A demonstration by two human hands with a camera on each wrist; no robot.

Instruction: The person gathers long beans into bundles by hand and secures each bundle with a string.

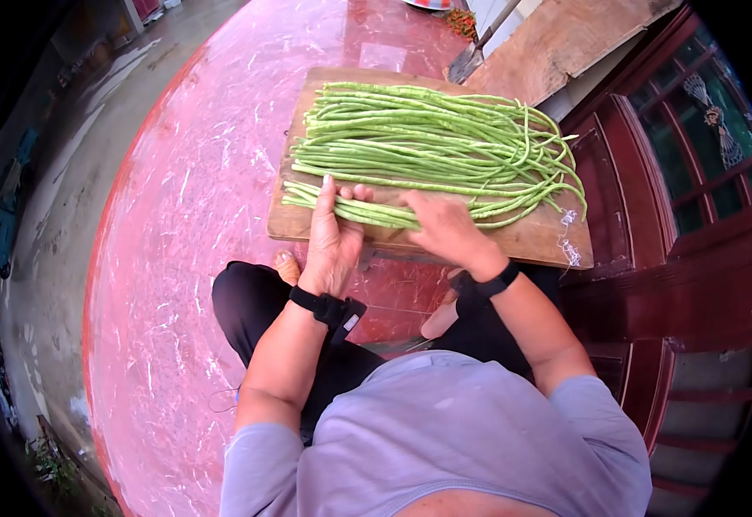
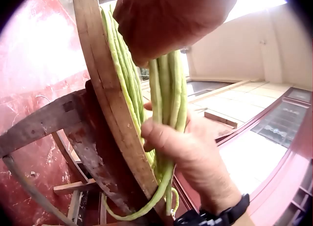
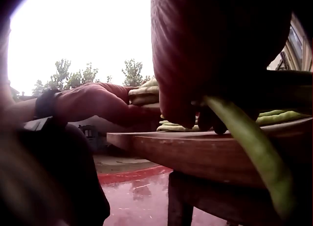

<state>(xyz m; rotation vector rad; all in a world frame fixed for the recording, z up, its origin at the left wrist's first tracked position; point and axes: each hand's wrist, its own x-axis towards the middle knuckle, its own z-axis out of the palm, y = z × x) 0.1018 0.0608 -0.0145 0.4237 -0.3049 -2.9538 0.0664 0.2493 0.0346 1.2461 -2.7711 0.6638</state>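
Long green yard-long beans lie side by side in a wide pile on a wooden board. At the board's near edge my left hand grips a separate bundle of beans near its left end, thumb pointing away from me. Further right along that bundle is my right hand. In the left wrist view the right hand's thumb and fingers wrap round the bundle, raised beside the board. One bean hangs below the right hand past the board's edge.
Wooden legs and bars of a stand hold up the board. White string lies on its right corner. A dark red door stands close on the right. Beyond the board are a shovel, a wooden plank and small red peppers.
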